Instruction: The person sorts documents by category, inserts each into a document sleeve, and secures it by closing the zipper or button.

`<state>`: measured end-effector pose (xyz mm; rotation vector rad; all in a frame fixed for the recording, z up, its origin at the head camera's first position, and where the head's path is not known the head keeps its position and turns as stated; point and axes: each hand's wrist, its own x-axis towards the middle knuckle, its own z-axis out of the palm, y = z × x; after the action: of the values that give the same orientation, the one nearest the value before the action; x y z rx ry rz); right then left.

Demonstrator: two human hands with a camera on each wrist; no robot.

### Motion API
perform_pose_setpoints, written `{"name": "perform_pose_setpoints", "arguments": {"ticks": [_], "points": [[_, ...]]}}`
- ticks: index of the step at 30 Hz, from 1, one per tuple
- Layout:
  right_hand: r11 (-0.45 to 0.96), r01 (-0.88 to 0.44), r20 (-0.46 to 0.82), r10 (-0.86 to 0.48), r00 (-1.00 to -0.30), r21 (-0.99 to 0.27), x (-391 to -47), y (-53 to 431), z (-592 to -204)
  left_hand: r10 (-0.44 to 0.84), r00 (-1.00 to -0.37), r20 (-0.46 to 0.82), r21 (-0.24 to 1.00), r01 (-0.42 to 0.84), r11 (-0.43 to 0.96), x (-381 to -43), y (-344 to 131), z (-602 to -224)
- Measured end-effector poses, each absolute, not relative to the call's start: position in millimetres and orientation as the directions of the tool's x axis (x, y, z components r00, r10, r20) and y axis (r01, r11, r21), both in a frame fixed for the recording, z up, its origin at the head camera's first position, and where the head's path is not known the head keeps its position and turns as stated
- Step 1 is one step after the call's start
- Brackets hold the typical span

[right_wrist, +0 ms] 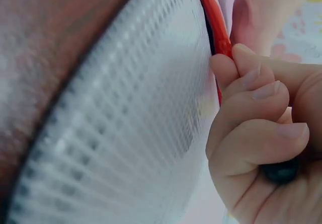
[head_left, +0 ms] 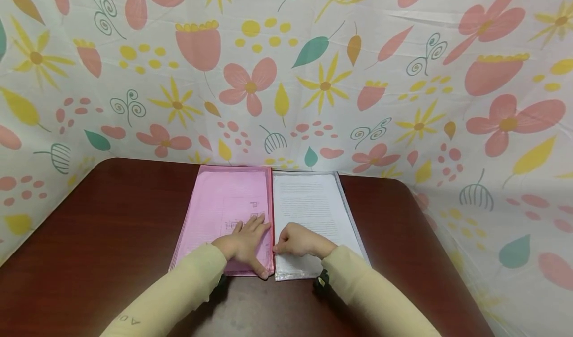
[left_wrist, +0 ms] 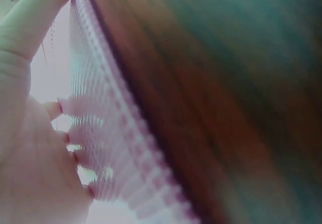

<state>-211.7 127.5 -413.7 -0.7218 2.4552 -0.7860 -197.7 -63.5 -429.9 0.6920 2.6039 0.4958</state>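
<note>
A pink see-through document folder (head_left: 228, 193) with printed paper inside lies flat on the table, a red strip (head_left: 271, 212) along its right side. Fingers spread, my left hand (head_left: 243, 245) presses on its lower right part, thumb near the bottom edge. Right beside it lies a clear document folder (head_left: 309, 203) holding printed white sheets. My right hand (head_left: 302, 240) rests over this one, fingers curled, with thumb and index finger pinching the red strip (right_wrist: 216, 22) in the right wrist view. Below its little finger shows a small dark round thing (right_wrist: 280, 171); what it is I cannot tell.
The dark brown table (head_left: 112, 217) extends to both sides of the folders. Behind it hangs a white cloth (head_left: 286, 43) printed with flowers and leaves, meeting the table's back edge. Dark straps or devices (head_left: 321, 280) show under the wrists.
</note>
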Motion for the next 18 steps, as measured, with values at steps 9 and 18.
{"name": "perform_pose_setpoints", "arguments": {"ticks": [9, 18], "points": [[0.708, -0.228, -0.252, -0.504, -0.826, -0.668, -226.5, 123.0, -419.1, 0.533, -0.799, -0.280, 0.413, 0.401, 0.818, -196.3, -66.5, -430.3], [0.685, -0.078, -0.290, -0.404, -0.868, -0.724, -239.3, 121.2, -419.7, 0.531, -0.796, -0.292, 0.403, 0.401, 0.823, -193.9, -67.6, -428.7]]}}
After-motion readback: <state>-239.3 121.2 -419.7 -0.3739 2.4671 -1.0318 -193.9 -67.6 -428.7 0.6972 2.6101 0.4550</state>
